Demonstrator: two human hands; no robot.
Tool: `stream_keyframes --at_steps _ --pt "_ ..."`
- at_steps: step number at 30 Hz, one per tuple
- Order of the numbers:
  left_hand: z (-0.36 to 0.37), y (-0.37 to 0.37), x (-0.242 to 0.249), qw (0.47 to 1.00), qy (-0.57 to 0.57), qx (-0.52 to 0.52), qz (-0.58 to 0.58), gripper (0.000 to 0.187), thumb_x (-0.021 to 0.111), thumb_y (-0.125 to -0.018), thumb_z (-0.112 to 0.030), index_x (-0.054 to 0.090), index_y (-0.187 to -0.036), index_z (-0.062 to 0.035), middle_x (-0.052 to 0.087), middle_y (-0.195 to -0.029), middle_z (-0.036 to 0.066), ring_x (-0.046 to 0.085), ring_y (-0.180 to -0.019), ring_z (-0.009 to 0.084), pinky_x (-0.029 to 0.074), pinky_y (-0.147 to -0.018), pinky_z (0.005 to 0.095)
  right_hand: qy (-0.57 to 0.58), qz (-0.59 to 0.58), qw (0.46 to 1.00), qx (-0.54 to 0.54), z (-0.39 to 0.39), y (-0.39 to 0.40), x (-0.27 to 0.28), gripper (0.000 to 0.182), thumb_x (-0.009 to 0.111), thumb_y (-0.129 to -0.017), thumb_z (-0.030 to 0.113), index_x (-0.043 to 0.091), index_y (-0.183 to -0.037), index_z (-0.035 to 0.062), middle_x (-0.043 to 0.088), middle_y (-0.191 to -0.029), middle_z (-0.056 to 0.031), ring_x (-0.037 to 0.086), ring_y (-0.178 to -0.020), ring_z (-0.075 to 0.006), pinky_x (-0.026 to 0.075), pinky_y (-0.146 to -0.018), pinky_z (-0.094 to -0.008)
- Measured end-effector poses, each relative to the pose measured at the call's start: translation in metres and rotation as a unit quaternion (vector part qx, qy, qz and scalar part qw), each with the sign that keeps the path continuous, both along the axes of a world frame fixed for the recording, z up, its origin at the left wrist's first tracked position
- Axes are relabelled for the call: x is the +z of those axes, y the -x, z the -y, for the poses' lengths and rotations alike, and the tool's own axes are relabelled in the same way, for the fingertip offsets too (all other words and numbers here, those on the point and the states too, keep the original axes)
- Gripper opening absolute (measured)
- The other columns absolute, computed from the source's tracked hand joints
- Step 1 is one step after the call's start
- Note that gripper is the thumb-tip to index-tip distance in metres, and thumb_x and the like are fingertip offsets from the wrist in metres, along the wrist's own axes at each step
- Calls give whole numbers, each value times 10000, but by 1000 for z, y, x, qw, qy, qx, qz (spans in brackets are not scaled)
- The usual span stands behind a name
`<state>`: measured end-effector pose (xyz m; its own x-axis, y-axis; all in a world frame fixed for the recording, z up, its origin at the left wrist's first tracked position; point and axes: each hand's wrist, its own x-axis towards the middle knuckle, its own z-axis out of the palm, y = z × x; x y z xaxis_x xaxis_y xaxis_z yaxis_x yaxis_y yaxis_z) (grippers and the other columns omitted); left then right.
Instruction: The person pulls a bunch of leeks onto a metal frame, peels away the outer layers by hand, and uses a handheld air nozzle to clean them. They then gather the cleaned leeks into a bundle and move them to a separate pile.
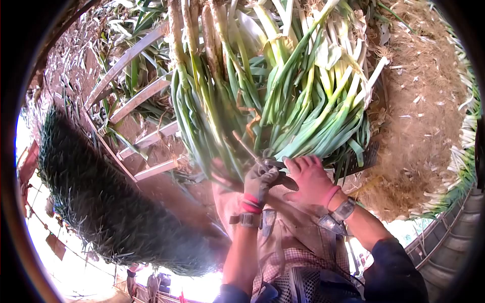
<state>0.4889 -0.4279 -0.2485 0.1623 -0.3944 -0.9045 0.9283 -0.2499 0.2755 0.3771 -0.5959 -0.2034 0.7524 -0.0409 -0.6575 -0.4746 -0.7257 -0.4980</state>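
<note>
A thick heap of green onions (303, 108) lies in front of me, pale root ends away from me and green leaves toward my hands. My left hand (260, 182), in a greyish glove with a pink cuff, is closed around a thin brown stick (245, 146) that points up and left. A dark, narrow piece (275, 164) bridges the space between my hands; I cannot tell what it is. My right hand (309, 179), in a pink glove, has its fingers stretched forward at the leaf ends, its thumb beside the dark piece.
To the left stands a slatted wooden frame (144, 139), with loose leaves on the ground around it. A long dark-green stack (101, 197) runs along the lower left. Brown root trimmings (419, 101) cover the ground at right, bordered by a row of onions (457, 166).
</note>
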Motion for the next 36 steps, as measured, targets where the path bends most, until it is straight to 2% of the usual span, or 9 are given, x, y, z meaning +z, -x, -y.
stream_keyframes --at_steps 5,11,15,19,23,25,29,30,36 --pt "-21 -9 -4 993 -62 57 -83 296 620 -955 35 621 -1251 32 685 -1048 72 691 -893 176 590 -847 311 -128 3 936 -327 44 -20 -38 445 674 -941 364 671 -1192 -4 698 -1064 -205 694 -884 -296 549 -795 -392" --pt "-46 -32 -14 998 -43 50 -11 444 581 -950 57 517 -1390 45 673 -1204 131 676 -1057 219 570 -953 335 -67 27 891 -448 118 -74 -137 311 640 -952 325 703 -931 21 702 -791 -151 669 -712 -232 534 -709 -381" --pt "-49 -42 -10 998 -28 -43 44 417 588 -941 58 546 -1356 39 653 -1260 130 670 -1089 218 577 -965 330 -26 16 896 -442 128 -103 -175 298 684 -930 289 687 -994 -3 694 -762 -125 663 -690 -196 532 -656 -361" --pt "-66 -25 -16 998 -40 -47 -16 372 600 -931 64 596 -1302 35 670 -1225 110 675 -1059 192 574 -921 302 -219 -33 736 -640 117 -125 -173 256 735 -903 232 629 -1072 72 724 -966 -23 595 -656 -126 509 -606 -305" --pt "-69 -16 -11 999 -33 -36 -8 353 595 -923 76 628 -1270 17 698 -1153 84 679 -966 160 557 -809 273 -250 -60 740 -621 117 -143 -169 157 730 -910 239 673 -982 112 734 -1009 0 578 -682 -110 517 -633 -294" --pt "-70 -16 -9 999 -38 -34 -17 377 601 -908 91 626 -1277 18 677 -1182 83 653 -1002 147 546 -814 270 -220 -49 763 -606 119 -146 -173 442 748 -876 209 665 -1246 -18 767 -1027 11 583 -668 -117 527 -607 -298" --pt "-83 -11 -21 998 -24 -60 11 395 613 -888 106 632 -1272 17 661 -1195 77 632 -1030 142 535 -844 269 -275 -29 708 -649 119 -145 -175 399 801 -863 223 697 -1171 -8 643 -794 26 536 -588 -73 489 -507 -259" --pt "-83 -12 -21 999 -24 -37 -6 398 615 -880 112 636 -1266 17 661 -1191 75 630 -1027 143 532 -855 272 -268 -63 700 -659 122 -147 -173 143 751 -917 188 724 -1016 89 629 -809 49 492 -554 -51 467 -487 -240" --pt "-73 -22 -7 1000 -26 13 -13 424 582 -834 128 648 -1236 9 655 -1204 75 629 -1043 158 534 -874 281 -244 -24 746 -619 128 -141 -135 235 756 -905 235 733 -1057 58 696 -877 20 517 -582 -60 440 -492 -241"
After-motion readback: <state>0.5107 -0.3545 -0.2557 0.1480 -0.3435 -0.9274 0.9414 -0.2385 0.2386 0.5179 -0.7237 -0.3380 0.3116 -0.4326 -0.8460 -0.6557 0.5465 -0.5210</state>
